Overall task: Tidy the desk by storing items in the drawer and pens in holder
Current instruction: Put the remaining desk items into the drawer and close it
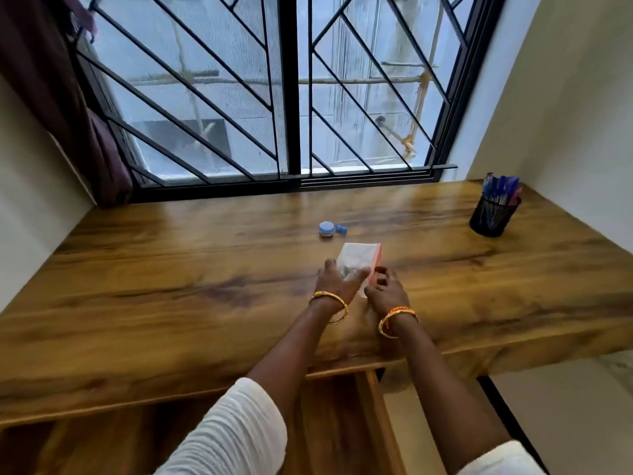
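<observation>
the wooden desk (pixel 171 269) fills most of your view, running from wall to wall under the barred window (pixel 291 97), with a dark curtain (pixel 68 114) hanging at its far left corner. below the desk's near edge the drawer (pixel 373 406) stands pulled out in front of you, its inside mostly hidden behind your arms. at the far right corner of the desk stands the black mesh pen holder (pixel 493 217), upright and packed with blue pens (pixel 500 190).

near the middle of the desk lies a clear plastic packet (pixel 359 260) with an orange-pink side (its contents are too blurred to name). your left hand (pixel 337 284) lies on the packet's near left part, fingers spread flat over it. your right hand (pixel 385 293) sits at its near right corner, fingers curled loosely against the orange edge; you cannot tell whether it has actually gripped.

just beyond the packet, toward the window, stands a small blue jar (pixel 325 229), and a smaller blue cap (pixel 341 229) lies just beside it on the right.
</observation>
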